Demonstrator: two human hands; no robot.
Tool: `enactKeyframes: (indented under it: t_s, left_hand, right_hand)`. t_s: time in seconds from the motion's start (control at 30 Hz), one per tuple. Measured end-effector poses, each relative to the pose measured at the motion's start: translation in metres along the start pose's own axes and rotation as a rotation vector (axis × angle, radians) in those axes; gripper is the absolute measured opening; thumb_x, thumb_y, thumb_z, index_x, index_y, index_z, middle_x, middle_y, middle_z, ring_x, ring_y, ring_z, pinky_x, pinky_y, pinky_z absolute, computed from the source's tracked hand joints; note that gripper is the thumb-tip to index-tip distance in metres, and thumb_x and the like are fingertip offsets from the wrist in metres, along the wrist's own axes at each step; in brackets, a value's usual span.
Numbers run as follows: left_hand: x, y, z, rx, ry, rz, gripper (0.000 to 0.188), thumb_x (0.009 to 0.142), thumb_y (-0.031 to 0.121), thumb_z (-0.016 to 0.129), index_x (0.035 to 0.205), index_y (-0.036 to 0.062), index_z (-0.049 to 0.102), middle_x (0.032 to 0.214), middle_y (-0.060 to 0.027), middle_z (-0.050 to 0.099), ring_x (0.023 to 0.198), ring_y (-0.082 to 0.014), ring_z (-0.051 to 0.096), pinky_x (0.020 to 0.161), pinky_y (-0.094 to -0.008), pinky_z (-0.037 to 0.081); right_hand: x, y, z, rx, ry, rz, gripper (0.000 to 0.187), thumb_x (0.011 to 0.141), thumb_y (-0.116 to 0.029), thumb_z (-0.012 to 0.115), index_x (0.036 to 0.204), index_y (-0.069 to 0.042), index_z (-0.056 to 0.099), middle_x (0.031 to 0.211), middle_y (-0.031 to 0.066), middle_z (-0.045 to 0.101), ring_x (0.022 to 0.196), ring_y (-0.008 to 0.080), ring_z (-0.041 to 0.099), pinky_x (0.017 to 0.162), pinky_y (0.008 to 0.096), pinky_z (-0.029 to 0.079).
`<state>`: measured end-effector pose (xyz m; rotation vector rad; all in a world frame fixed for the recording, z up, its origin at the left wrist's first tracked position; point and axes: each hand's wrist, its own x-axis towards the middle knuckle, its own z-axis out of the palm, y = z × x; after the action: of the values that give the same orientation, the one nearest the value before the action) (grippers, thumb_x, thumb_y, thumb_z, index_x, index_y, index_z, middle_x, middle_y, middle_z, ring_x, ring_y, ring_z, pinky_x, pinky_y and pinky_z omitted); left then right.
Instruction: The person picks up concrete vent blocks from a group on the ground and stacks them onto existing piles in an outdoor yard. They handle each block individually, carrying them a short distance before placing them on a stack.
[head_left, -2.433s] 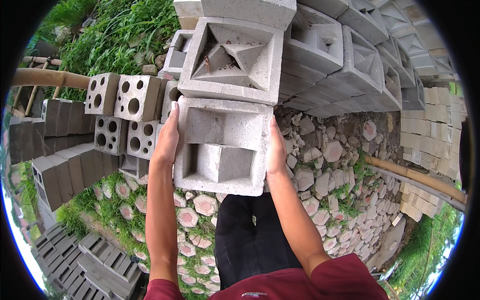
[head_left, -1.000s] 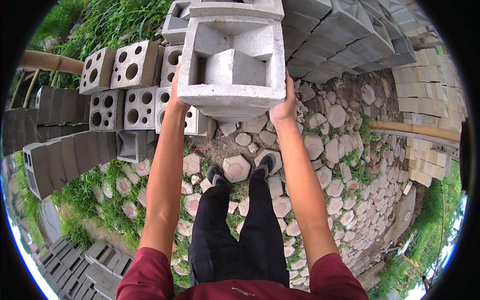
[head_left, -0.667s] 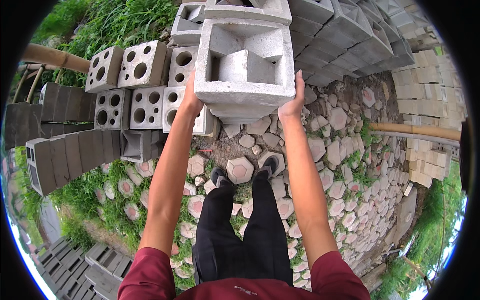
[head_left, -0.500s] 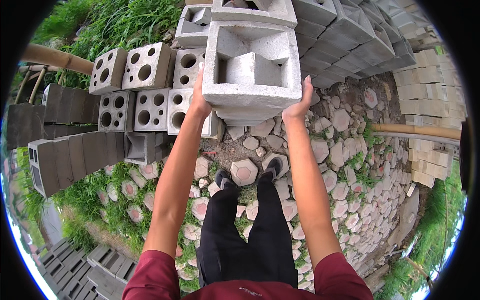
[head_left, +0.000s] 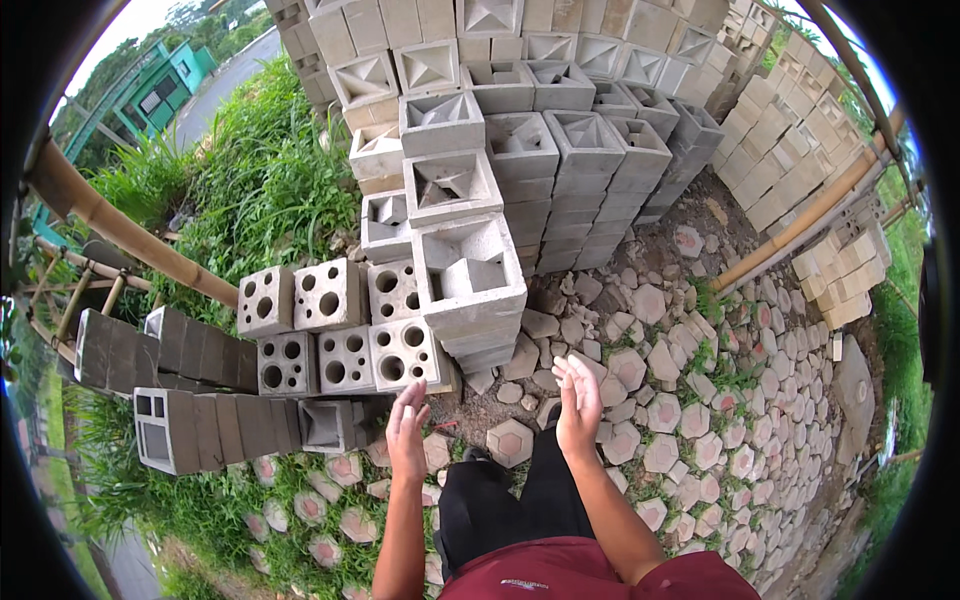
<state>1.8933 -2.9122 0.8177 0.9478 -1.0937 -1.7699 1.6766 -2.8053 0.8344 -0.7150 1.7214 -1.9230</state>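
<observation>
My left hand [head_left: 406,432] hovers in the air, fingers stretched out, just in front of a grey block with round holes [head_left: 403,356]. My right hand [head_left: 578,405] is raised over the paved ground, palm turned inward, its fingers extended. Nothing is in either hand. Ahead of them stands a tall stack of square concrete vent blocks, its top block [head_left: 470,262] showing a recessed face with a wedge inside. Both hands are apart from that stack. Behind it, another vent block [head_left: 452,187] tops the adjoining stack.
More vent-block stacks [head_left: 583,145] line the back. Left, a row of grey blocks [head_left: 215,430] lies on grass. Bamboo poles cross at left [head_left: 130,228] and right [head_left: 805,222]. Hexagonal pavers [head_left: 662,412] cover the uneven ground around my feet.
Both hands have let go of the top vent block's sides and drawn back toward my body. The block rests on its stack. My view has tilted up, showing more stacks behind.
</observation>
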Motion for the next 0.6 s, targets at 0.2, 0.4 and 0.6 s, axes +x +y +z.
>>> enactKeyframes:
  t_s: [0.2, 0.4, 0.6]
  left_hand:
    - [-0.058, 0.031, 0.045, 0.044, -0.172, -0.174, 0.043, 0.094, 0.028, 0.049, 0.128, 0.0024, 0.049, 0.131, -0.0124, 0.052, 0.124, -0.0210, 0.046, 0.097, -0.0336, 0.036]
    - [-0.046, 0.072, 0.087, 0.232, -0.552, -0.240, 0.037, 0.095, 0.026, 0.047, 0.122, 0.0007, 0.053, 0.120, -0.0118, 0.060, 0.112, -0.0187, 0.054, 0.093, -0.0306, 0.040]
    - [-0.032, 0.086, 0.157, 0.474, -0.720, -0.002, 0.033, 0.097, 0.024, 0.045, 0.117, -0.0005, 0.055, 0.114, -0.0089, 0.062, 0.107, -0.0161, 0.056, 0.091, -0.0289, 0.040]
  right_hand:
    - [-0.055, -0.069, -0.030, -0.083, -0.068, 0.019, 0.038, 0.094, -0.013, 0.053, 0.126, 0.005, 0.042, 0.116, 0.0158, 0.057, 0.105, 0.0196, 0.056, 0.092, 0.0313, 0.042]
    - [-0.059, -0.126, -0.089, 0.038, 0.038, 0.111, 0.029, 0.095, -0.016, 0.053, 0.113, 0.006, 0.050, 0.099, 0.0122, 0.064, 0.092, 0.0160, 0.061, 0.085, 0.0296, 0.048]
    - [-0.071, -0.124, -0.157, 0.087, 0.166, 0.158, 0.025, 0.095, -0.016, 0.054, 0.107, 0.005, 0.055, 0.094, 0.0095, 0.065, 0.087, 0.0140, 0.061, 0.080, 0.0270, 0.049]
